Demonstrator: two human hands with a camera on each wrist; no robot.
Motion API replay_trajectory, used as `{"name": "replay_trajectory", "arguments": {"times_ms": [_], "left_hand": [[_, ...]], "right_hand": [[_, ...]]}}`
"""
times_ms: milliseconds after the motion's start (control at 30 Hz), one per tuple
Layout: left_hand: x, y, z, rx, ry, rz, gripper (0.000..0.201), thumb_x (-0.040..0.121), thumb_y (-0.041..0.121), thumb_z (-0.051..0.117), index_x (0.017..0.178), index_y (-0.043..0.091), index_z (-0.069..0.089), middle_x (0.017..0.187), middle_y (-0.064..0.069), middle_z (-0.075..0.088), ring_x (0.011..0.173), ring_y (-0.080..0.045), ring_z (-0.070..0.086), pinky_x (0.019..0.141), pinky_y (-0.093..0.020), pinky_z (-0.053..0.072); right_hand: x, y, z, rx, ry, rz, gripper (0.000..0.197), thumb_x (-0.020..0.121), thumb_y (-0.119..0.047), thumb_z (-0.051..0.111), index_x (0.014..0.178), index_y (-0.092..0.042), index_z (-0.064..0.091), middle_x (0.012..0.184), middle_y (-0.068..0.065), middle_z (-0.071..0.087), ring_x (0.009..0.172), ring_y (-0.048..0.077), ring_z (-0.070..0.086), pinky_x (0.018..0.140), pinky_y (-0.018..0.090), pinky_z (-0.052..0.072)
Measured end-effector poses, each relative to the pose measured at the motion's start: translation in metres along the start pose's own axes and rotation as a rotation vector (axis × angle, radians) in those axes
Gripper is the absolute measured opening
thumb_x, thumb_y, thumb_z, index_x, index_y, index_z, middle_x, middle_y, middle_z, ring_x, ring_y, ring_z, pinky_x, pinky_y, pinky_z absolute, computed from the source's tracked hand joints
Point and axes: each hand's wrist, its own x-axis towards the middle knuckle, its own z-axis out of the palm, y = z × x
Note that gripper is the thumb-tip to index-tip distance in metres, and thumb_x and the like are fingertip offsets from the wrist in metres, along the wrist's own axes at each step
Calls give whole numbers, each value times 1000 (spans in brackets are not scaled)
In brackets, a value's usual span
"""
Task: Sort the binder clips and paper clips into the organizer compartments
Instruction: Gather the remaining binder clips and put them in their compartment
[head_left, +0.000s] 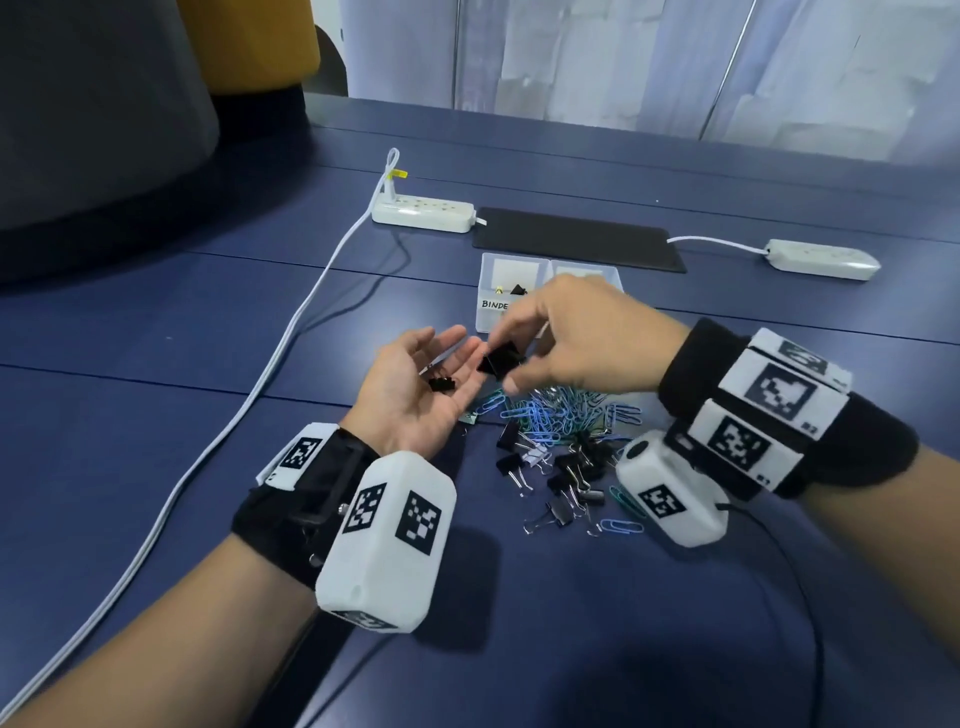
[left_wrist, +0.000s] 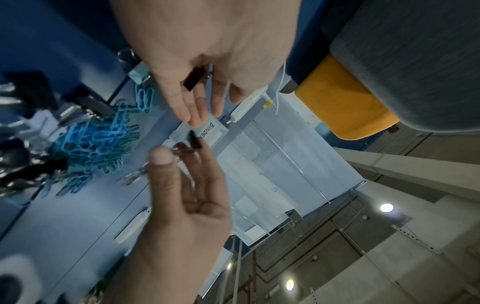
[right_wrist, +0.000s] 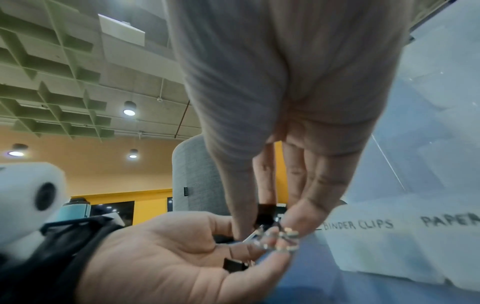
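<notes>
Head view: the task looks barely begun. On the tabletop (head_left: 156, 322) the organizer (head_left: 491, 317) stands beyond the hands, and its compartment labelled for binder clips shows only a dark clip or two; the other compartment is mostly hidden by the right hand (head_left: 587, 338). A pile of blue paper clips (head_left: 556, 415) and a scatter of black binder clips (head_left: 561, 478) lie unsorted just in front of the organizer, so nearly all of the sorting is left. The left hand (head_left: 415, 389) is palm up, fingers relaxed and apart, cradling a small clip (head_left: 441, 384). The right hand's grip is pinched on a larger black clip (head_left: 498, 359) over the left fingertips.

Left wrist view: the small clip (left_wrist: 193, 79) rests at the base of the left hand's fingers, which are loosely extended. The right hand (left_wrist: 187, 205) pinches its clip (left_wrist: 193, 142) between thumb and fingers, near the organizer's label. The paper clips (left_wrist: 98, 142) are heaped to one side.

Right wrist view: the organizer (right_wrist: 405, 253) shows both labels, binder clips and paper. The right hand's fingers (right_wrist: 301, 224) hold the clip by its wire handles, above the open left palm (right_wrist: 161, 257).
</notes>
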Motion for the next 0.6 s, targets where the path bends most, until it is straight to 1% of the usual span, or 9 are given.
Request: {"name": "replay_trajectory", "arguments": {"times_ms": [67,133,167,267,333,367,433,533,600], "left_hand": [[-3,-5,5,-10,-38,-42,30,99,24,38,97,2,59,80,-20,63,69,-26,59,81,-35,51],[-6,-8,9,-75,-124,-84,34,100,28,35,112,3,55,92,-20,64,67,-26,61,81,-37,50],[-6,-7,10,-96,-153,-98,37,100,30,34,115,3,54,95,-19,64,65,-26,63,78,-36,51],[-4,-1,11,-144,-100,-100,41,101,30,31,98,-3,55,76,-20,62,55,-25,58,67,-33,50],[-1,5,9,-183,-31,-84,43,102,28,30,88,-6,54,77,-21,59,67,-28,57,63,-35,56],[0,8,8,-187,-16,-76,44,102,29,30,88,-6,54,82,-22,59,73,-30,59,65,-36,56],[1,13,6,-178,-13,-57,44,102,30,29,90,-4,53,88,-22,60,80,-32,61,75,-37,53],[1,18,4,-183,-17,-42,44,102,31,30,92,-4,53,91,-22,61,84,-32,61,84,-41,49],[1,18,4,-169,-18,-50,43,101,32,32,92,-3,54,92,-22,61,85,-31,61,85,-42,48]], "right_hand": [[9,-3,2,31,40,4,40,68,-29,81,106,-23,69,86,0,75,70,12,63,70,21,41],[15,-8,7,64,54,-1,50,68,-30,82,115,-22,65,90,3,73,70,11,59,70,23,45],[17,-9,9,64,68,-7,53,69,-32,81,118,-23,64,93,3,72,73,12,58,74,25,47],[13,-10,9,14,194,-16,51,73,-42,74,119,-24,63,94,-1,69,76,15,61,81,27,48],[5,-6,6,-17,268,-23,37,74,-39,73,106,-21,66,88,-2,67,71,13,58,76,26,47],[0,-4,5,-31,247,-25,28,74,-33,74,98,-18,68,84,-2,67,67,10,57,73,25,47],[-9,1,9,-81,99,-46,18,74,-21,74,91,-17,70,82,-4,66,62,-2,52,65,20,43],[-14,6,17,-177,-122,-80,26,77,-16,71,102,-23,72,82,-11,58,62,-10,43,56,9,33],[-12,8,22,-208,-185,-105,30,79,-16,70,107,-25,72,82,-12,54,61,-12,40,56,3,27]]}}
